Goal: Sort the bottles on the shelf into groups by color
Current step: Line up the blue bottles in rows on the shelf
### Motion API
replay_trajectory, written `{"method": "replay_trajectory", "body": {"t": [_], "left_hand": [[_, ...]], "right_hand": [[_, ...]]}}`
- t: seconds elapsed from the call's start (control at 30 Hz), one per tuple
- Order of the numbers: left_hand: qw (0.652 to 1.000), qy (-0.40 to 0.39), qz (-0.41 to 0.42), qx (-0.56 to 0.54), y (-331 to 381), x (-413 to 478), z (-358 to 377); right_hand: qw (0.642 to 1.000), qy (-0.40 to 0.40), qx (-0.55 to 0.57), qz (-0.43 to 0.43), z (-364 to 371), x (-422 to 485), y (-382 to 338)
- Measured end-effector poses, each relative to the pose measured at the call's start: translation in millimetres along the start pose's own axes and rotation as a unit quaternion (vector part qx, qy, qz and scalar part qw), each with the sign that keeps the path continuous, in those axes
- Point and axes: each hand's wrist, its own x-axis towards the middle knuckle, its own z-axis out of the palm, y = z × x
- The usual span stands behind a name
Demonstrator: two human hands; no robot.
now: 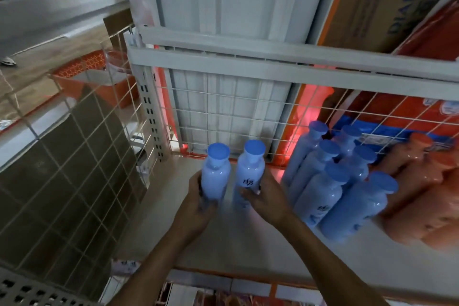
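Head view: left hand wraps its grip round the left blue bottle, right hand round the right blue bottle, at nine o'clock of the blue group.

Head-worn, single wide-angle view, facing forward and steeply down from close above the fingers; shelf board under them, wire grid beyond, tiled floor well left.

Blurry orange bottles at the right edge
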Motion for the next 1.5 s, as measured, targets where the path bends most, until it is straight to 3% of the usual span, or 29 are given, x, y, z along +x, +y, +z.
{"method": "replay_trajectory", "body": {"t": [0.23, 0.53, 0.83, 1.5], "left_hand": [[0.996, 0.043, -0.013, 0.075, -4.1, 1.7, -1.6], [0.998, -0.036, -0.052, 0.025, -6.5, -21.8, -6.6], [0.998, -0.008, -0.062, 0.020, 1.4, -23.1, -1.1], [0.996, -0.084, 0.002, 0.021, 58.2, -90.4, 139.9]], "right_hand": [[1.000, 0.006, 0.006, 0.022, -4.6, -26.5, 5.3], [0.999, 0.021, -0.001, 0.035, -3.3, -34.3, 2.2], [0.999, 0.021, -0.004, 0.040, -13.7, -64.8, -6.1], [0.989, 0.083, -0.063, 0.101, -142.0, -181.8, 36.7]]}}
